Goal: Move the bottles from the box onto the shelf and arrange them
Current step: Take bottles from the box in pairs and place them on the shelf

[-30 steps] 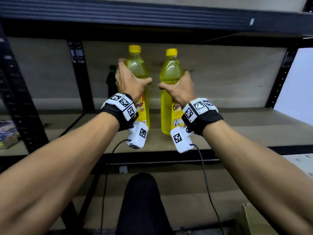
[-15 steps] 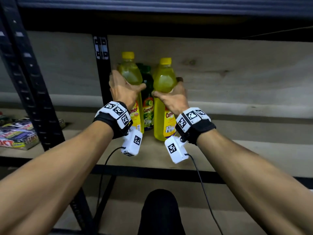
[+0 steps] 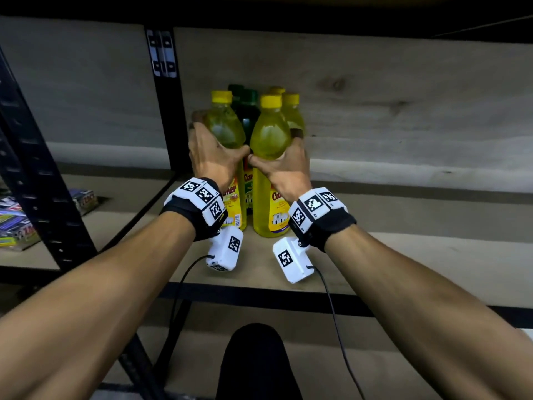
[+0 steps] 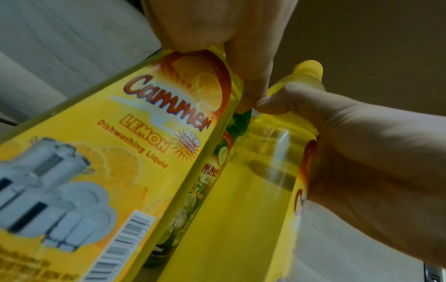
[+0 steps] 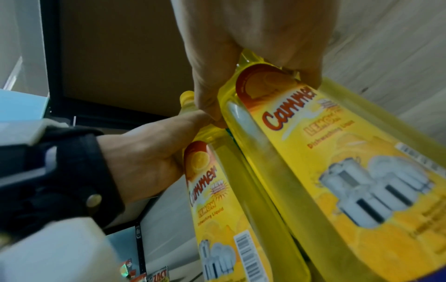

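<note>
Two yellow lemon dishwashing liquid bottles stand side by side on the wooden shelf (image 3: 403, 255). My left hand (image 3: 213, 154) grips the left bottle (image 3: 227, 131) around its shoulder; in the left wrist view its label (image 4: 135, 148) fills the frame. My right hand (image 3: 285, 166) grips the right bottle (image 3: 269, 134) the same way, its label (image 5: 325, 152) close in the right wrist view. The two thumbs nearly touch between the bottles. Behind them stand dark green bottles (image 3: 248, 111) and more yellow bottles (image 3: 292, 111), mostly hidden.
A black upright post (image 3: 165, 90) rises just left of the bottles, with a pale wood back panel (image 3: 403, 105) behind. Colourful packets (image 3: 17, 223) lie on the neighbouring shelf bay at far left. The shelf's black front rail (image 3: 288, 298) runs below my wrists.
Both hands have carried their yellow bottles leftward and deeper into the shelf, closer together, up against the green and yellow bottles at the back.
</note>
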